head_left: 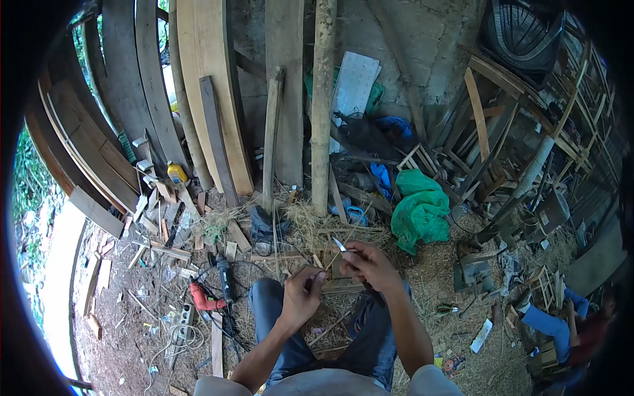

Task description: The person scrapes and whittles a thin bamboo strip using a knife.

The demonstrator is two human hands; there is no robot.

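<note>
My right hand (372,266) is closed around a knife; its short pale blade (339,245) points up and to the left. Left of it, my left hand (303,292) is closed in a pinch, with the thumb against the curled fingers. A thin pale strip seems to run at its fingertips, but it is too fine to make out well. The two hands are close together and apart, above my knees in dark trousers (269,307). Below and between them lie pieces of wood and shavings.
A red power drill (206,297), a dark angle grinder (225,278) and a power strip (183,321) lie on the left. Planks (201,86) and a post (323,105) stand ahead. A green bag (420,210) is front right. Another person's blue-clad leg (549,325) shows at right.
</note>
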